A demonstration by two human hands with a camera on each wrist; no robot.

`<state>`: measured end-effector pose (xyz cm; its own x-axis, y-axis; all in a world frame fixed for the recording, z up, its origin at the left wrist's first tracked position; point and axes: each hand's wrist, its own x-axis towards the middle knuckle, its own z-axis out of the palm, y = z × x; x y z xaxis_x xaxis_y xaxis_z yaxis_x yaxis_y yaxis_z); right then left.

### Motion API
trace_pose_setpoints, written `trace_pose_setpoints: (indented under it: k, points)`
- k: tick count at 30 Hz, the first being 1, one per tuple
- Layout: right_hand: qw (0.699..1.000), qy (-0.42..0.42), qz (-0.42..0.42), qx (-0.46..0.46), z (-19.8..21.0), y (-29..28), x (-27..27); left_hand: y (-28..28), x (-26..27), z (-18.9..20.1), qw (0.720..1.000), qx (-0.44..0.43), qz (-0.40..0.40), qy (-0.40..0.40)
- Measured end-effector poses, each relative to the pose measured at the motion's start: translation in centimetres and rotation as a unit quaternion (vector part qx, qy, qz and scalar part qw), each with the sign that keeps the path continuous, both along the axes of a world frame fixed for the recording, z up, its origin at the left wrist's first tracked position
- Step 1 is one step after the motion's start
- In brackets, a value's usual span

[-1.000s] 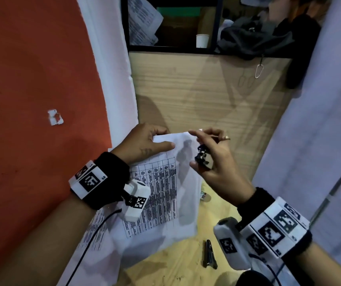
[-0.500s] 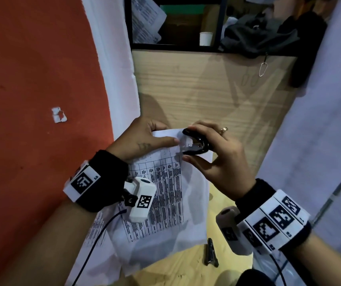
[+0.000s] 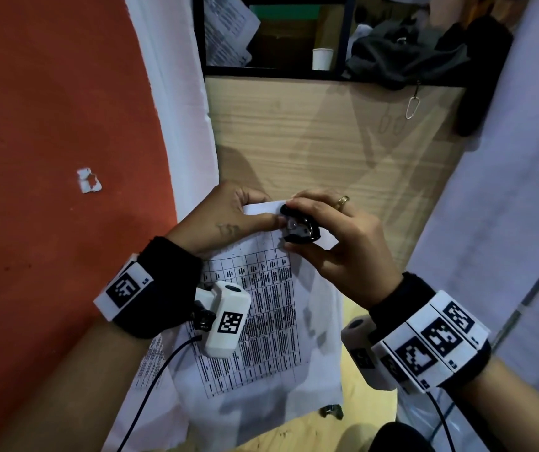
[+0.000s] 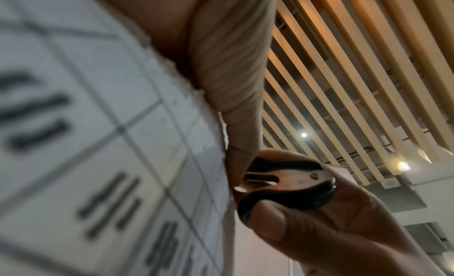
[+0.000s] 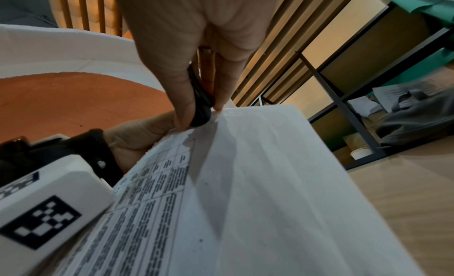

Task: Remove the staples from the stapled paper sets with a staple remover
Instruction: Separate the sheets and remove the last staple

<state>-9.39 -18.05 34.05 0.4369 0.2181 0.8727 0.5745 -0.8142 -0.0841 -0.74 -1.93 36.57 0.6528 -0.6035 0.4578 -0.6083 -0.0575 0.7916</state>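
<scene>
Squeezing the staple remover (image 3: 299, 227) at the top corner of the paper set (image 3: 261, 321), the right hand (image 3: 343, 252) is gripping it; the left hand (image 3: 225, 216) is pinching the paper's top edge beside it (staple itself hidden). Risk: pulling askew is likely tearing the corner.

Head looks down; wrists close, upward.
</scene>
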Motion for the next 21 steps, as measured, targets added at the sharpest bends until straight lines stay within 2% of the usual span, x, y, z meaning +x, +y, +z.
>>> trace_pose_setpoints:
  k: [15,21]
  points:
    - [0.999,0.017,-0.036,-0.032,0.58,0.10,-0.12,-0.02,-0.32,-0.14,1.000,0.006,0.008,0.001]
    - [0.997,0.003,-0.053,-0.053,1.00,0.25,-0.15,0.20,-0.71,-0.42,0.999,-0.007,-0.004,0.049]
